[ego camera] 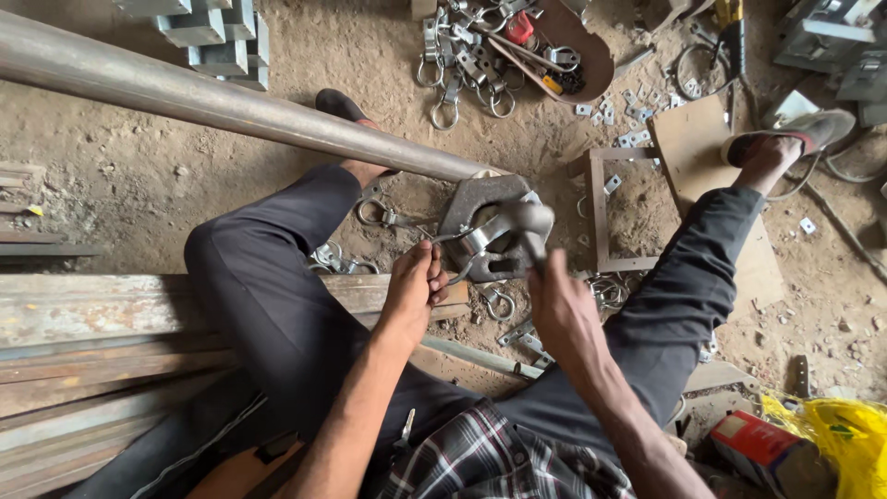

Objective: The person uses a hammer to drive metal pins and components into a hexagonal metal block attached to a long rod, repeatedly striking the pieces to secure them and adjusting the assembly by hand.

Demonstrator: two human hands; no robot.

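At the far left, rusty steel bars lie stacked on the dirt floor, and a long steel pipe runs from the upper left corner down toward the middle. The left hand sits just left of a flat metal block; its grip is narrow, fingertips pinched on a small bent metal clamp piece that rests on the block, touching it. Just right of that, the right hand is wrapped tight around the handle of a hammer, whose blurred grey head is directly over the clamp piece, right at the left fingertips. Loose ring-shaped clamps lie in the dirt by the person's left foot.

The floor is sandy, bare ground, littered with scraps. Above the block, a pile of finished clamps spills around a brown oval tray. To the right stand a small square metal frame and a brown board. At the lower right corner lie a red cardboard box and a crumpled yellow plastic bag.
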